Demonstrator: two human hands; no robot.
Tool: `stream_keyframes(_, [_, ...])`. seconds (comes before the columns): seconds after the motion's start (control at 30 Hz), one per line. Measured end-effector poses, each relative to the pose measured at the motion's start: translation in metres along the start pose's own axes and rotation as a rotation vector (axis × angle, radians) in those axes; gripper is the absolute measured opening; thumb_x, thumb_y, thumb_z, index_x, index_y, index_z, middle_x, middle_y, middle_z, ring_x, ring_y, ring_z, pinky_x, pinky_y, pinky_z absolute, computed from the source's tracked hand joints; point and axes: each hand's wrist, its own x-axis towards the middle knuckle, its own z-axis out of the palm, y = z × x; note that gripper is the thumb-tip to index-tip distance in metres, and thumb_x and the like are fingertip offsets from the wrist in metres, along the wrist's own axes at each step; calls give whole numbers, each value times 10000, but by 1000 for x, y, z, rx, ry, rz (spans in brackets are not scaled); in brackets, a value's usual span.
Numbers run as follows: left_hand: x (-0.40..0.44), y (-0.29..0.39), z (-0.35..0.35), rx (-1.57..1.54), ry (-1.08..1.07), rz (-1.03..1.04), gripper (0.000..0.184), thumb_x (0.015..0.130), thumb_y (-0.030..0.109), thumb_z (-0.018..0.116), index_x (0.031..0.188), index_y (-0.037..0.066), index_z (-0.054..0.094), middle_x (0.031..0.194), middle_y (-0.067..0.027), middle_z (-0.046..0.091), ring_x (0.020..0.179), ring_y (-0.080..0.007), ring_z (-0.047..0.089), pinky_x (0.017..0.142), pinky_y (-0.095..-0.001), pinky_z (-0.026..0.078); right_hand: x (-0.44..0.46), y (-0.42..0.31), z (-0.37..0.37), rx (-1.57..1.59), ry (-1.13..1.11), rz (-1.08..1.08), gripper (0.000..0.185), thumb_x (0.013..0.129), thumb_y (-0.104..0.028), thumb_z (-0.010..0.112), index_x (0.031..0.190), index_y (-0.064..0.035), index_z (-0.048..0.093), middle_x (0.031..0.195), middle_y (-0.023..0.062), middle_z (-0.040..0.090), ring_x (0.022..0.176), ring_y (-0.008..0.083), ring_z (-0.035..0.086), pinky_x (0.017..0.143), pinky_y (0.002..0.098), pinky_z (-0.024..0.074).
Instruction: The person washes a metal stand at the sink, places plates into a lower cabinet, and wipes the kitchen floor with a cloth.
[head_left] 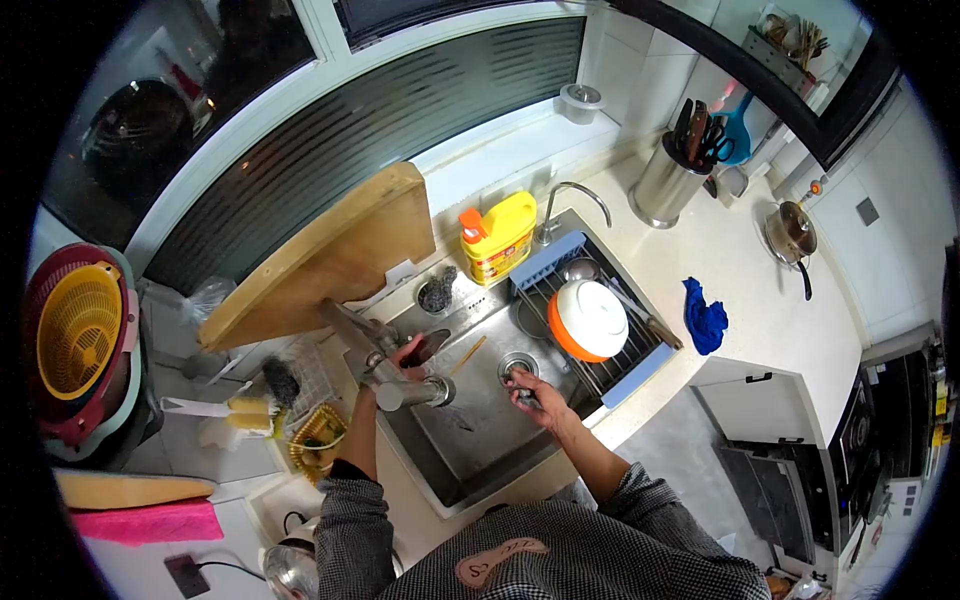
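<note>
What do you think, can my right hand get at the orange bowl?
Probably yes: your right hand is over the sink, near the orange bowl on the rack, and nothing visible stands between them.

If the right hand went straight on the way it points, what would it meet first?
Likely the sink drain; the right hand's fingers already overlap it in view, though the depth between is unclear.

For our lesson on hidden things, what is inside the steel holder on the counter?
The steel holder has scissors, a brown handle and black handles sticking out. Whatever sits lower is hidden by its wall.
</note>
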Motion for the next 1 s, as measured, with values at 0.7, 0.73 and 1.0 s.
stream_keyframes(0.7, [-44,-3,74,134,114,-72,749,718,222,719,1362,58,373,1231,-89,503,1120,-205,468,976,-322,367,-56,-22,116,-164,77,-369,215,944,-259,481,833,-75,462,529,19,403,359,113,314,328,260,250])
stream_keyframes(0.73, [-46,-2,77,114,153,-149,741,695,262,724,1328,40,409,1199,-98,519,1118,-220,471,968,-336,367,-57,-24,117,-167,77,-368,215,944,-259,481,833,-75,462,529,19,403,359,113,314,328,260,250])
stream_keyframes(1.0, [-55,-57,95,169,172,-210,645,696,318,701,1216,10,476,1170,-162,539,1070,-310,514,929,-376,388,-52,-25,103,-224,98,-391,125,941,-180,475,902,-63,493,627,29,476,460,123,410,390,245,290])
